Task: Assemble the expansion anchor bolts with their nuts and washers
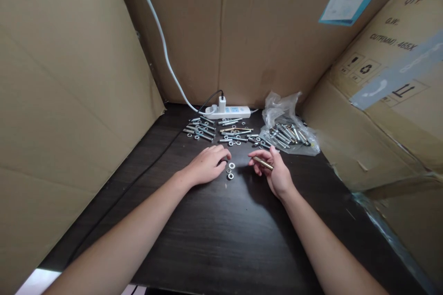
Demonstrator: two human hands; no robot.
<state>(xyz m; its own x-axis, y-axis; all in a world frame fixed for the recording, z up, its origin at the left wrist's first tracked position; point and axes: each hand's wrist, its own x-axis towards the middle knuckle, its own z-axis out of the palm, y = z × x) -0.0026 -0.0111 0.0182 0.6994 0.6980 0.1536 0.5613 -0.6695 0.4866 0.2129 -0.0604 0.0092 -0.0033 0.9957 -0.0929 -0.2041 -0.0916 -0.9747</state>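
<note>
My right hand (273,173) is closed on a brass-coloured bolt sleeve (263,162), held level just above the dark table (221,235). My left hand (207,163) rests palm down on the table, fingers curled, its fingertips touching something small and dark that I cannot make out. Right beside those fingertips lie three small washers and nuts (230,170). Behind both hands, several bolts, nuts and washers (221,131) are spread over the table.
A clear plastic bag (289,129) with several bolts lies at the back right. A white power strip (228,111) with a plugged charger and white cable sits at the back wall. Cardboard walls (69,101) enclose the table on three sides.
</note>
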